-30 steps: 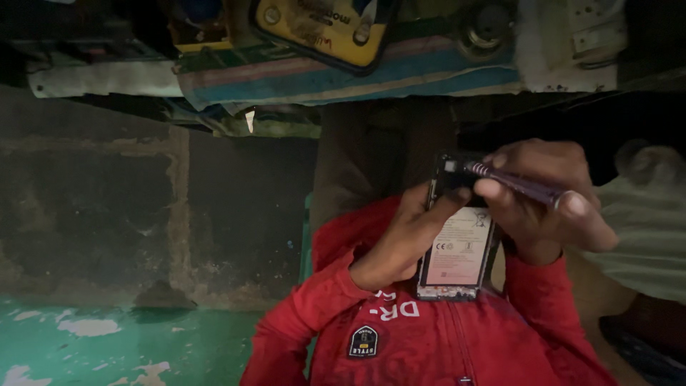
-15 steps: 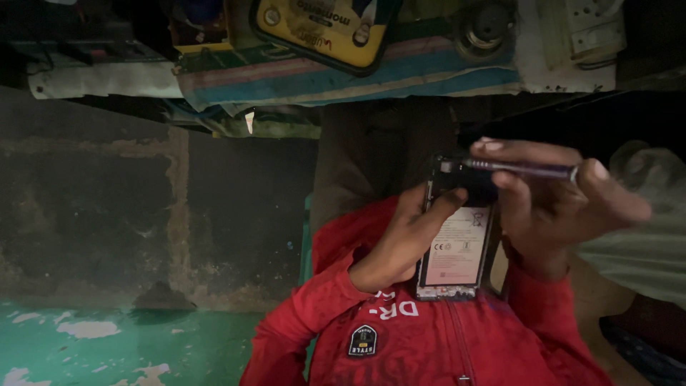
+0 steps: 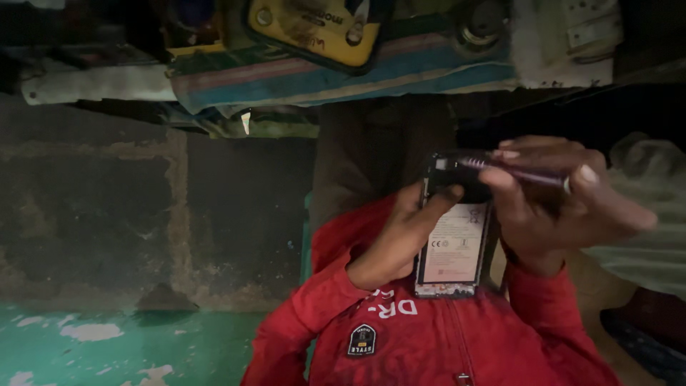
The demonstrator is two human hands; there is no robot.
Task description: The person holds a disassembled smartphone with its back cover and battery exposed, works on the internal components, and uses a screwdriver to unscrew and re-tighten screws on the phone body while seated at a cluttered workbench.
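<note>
So the opened phone (image 3: 454, 246) is the centre of it all, back cover off, pale battery label facing up, held up in the air in front of the red sleeves (image 3: 429, 343), not resting on anything. The view looks flipped, so I'm going by position: the left hand (image 3: 400, 239) is wrapped round the phone's long edge, fingers closed on the body with the thumb pressed near the dark upper section. The right hand (image 3: 564, 204) is clenched around a thin purple-handled screwdriver (image 3: 511, 171), lying nearly flat across the top of the phone with its tip at the corner by the camera area. Whether the tip is actually seated in a screw I can't tell, it's too dark and a bit blurred there. Further out there's a yellow boxy device (image 3: 321, 32) on a striped cloth (image 3: 343, 71) along the top of the frame, a rough grey wall (image 3: 157, 214), and a patch of chipped green paint (image 3: 107, 343) at the lower side. What I'd worry about: the phone is only pinched in one hand with no support, so pushing the driver at that shallow an angle could make the tip skate off and gouge the board or poke the battery. Tiny screws dropping in this light would likely be gone for good, too.
</note>
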